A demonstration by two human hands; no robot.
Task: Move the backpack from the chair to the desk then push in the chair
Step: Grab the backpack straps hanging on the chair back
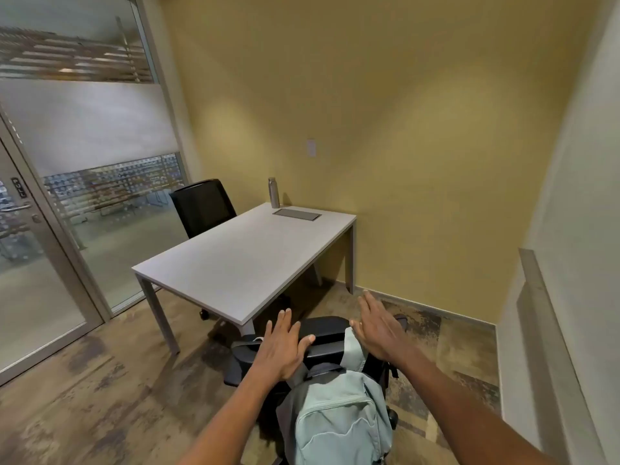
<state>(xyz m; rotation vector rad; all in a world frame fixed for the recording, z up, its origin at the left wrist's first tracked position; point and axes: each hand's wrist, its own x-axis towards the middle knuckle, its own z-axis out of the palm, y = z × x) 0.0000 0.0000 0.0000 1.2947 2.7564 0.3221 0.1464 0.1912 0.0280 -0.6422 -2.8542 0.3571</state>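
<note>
A pale green backpack [339,421] rests upright on a black office chair [327,330] at the bottom centre, just in front of the grey desk [241,260]. My left hand [285,347] hovers with fingers spread over the chair back, to the left of the backpack's top. My right hand [379,330] is open too, palm down, above the backpack's upper right side. Neither hand grips anything. The chair's seat is hidden under the backpack.
A metal bottle [274,193] and a flat dark panel [297,214] sit at the desk's far end. A second black chair [201,206] stands behind the desk on the left. A glass door [30,250] is at left, yellow walls behind and right.
</note>
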